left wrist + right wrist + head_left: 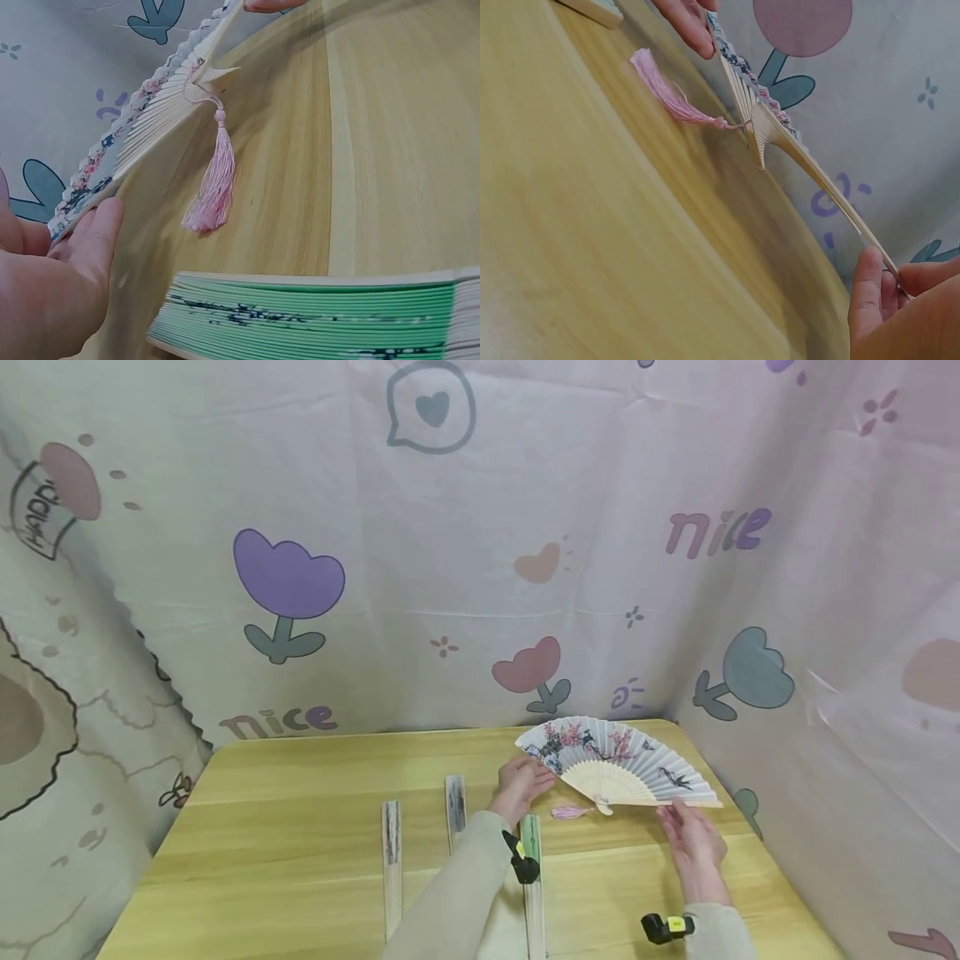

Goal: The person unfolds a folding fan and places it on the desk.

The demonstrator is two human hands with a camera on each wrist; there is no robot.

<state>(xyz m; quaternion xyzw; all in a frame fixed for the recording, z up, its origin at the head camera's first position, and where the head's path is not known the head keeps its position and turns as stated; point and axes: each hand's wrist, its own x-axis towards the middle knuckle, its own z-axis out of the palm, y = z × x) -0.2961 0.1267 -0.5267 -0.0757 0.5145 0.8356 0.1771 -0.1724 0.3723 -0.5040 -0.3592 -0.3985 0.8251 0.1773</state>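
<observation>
A spread folding fan [609,781], pale with pink blossoms and dark birds painted on it, is held up at the back right of the table. At its left edge my left hand [521,785] pinches the outer rib; in the left wrist view that hand [56,292] has fingers under the fan. My right hand [693,843] pinches the right outer rib, and the right wrist view shows thumb and fingers [866,289] on either side of it. From the pivot hangs a pink tassel [214,184]. Just below my left hand lies a folded green fan [531,839].
Two more folded fans with grey patterns, one farther left [392,868] and one nearer the middle [455,802], lie on the wooden table [285,843]. A printed cloth [420,568] hangs behind the table and along its sides. My left forearm partly covers the middle fan.
</observation>
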